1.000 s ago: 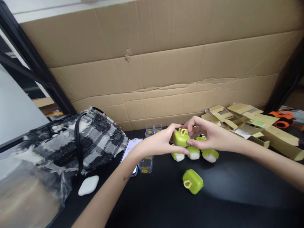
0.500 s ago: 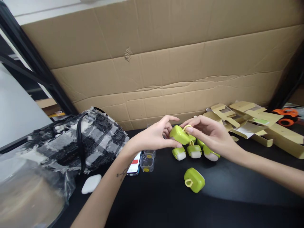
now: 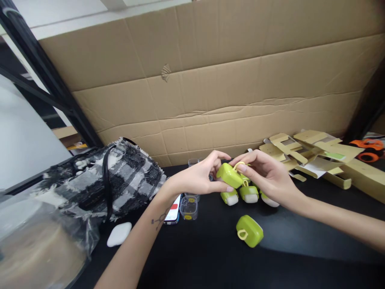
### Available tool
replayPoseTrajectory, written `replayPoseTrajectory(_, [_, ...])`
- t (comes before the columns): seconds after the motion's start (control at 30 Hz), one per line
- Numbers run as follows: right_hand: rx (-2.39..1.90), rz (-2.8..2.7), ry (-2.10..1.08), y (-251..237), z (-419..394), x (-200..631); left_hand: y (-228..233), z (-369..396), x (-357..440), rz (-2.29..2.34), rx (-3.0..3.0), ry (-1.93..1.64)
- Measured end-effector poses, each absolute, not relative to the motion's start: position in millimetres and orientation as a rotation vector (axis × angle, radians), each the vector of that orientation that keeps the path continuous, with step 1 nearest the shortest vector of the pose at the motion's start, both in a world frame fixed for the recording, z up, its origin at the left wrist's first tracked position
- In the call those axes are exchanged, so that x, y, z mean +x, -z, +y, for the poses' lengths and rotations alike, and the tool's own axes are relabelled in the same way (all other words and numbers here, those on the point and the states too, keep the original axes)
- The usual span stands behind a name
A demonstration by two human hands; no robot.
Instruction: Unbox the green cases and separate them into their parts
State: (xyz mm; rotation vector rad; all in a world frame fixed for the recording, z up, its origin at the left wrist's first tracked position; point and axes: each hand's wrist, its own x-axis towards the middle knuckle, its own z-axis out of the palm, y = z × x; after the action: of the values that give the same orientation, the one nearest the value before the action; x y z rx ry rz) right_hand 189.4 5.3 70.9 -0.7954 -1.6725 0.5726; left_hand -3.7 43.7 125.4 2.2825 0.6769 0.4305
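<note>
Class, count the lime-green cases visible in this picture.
5: one held case between left hand and right hand; a row of three beneath; a loose case nearer. More may be hidden.

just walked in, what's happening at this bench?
A person holds a small green case off the black table with both hands: the left hand grips its body, while the right hand pinches its yellow loop. Three more green-and-white cases sit in a row just below, and another green case lies alone nearer the camera. Flattened cardboard boxes lie to the right.
</note>
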Motion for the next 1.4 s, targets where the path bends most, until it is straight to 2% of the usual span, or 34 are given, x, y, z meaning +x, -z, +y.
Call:
replayPoseTrajectory(0.17, [-0.868,-1.695,-0.625,-78,7,195,-121,45,-6,0.700,2.152,-0.358])
replayPoseTrajectory(0.27, [-1.000,-1.738,-0.561,-94,12,214,-116,46,-9,0.865,2.312,-0.355])
replayPoseTrajectory(0.4, [-1.139,-2.184,-0.561,-105,16,246,-108,51,-7,0.924,2.639,-0.321])
replayPoseTrajectory(0.5, [-1.159,-2.556,-0.723,-94,10,259,-103,55,-5,0.939,2.686,-0.317])
replayPoseTrajectory(0.6, [-1.196,-2.672,-0.759,-82,2,262,-101,57,-6,0.925,2.696,-0.315])
replayPoseTrajectory(0.73, [-1.156,-2.637,-0.688,-85,8,259,-101,60,-10,0.904,2.701,-0.324])
replayPoseTrajectory(0.93, [-1.309,-2.491,-0.200,-76,63,252,-97,65,-12,0.898,2.700,-0.347])
replayPoseTrajectory(1.07, [-1.241,-2.564,-0.202,-68,84,257,-97,68,-15,0.915,2.689,-0.405])
replayPoseTrajectory(1.23, [-1.241,-2.502,-0.197,-95,79,260,-98,67,-13,0.904,2.644,-0.526])
replayPoseTrajectory(1.4, [-1.170,-2.360,-0.243,-104,65,224,-93,64,-3,0.870,2.549,-0.637])
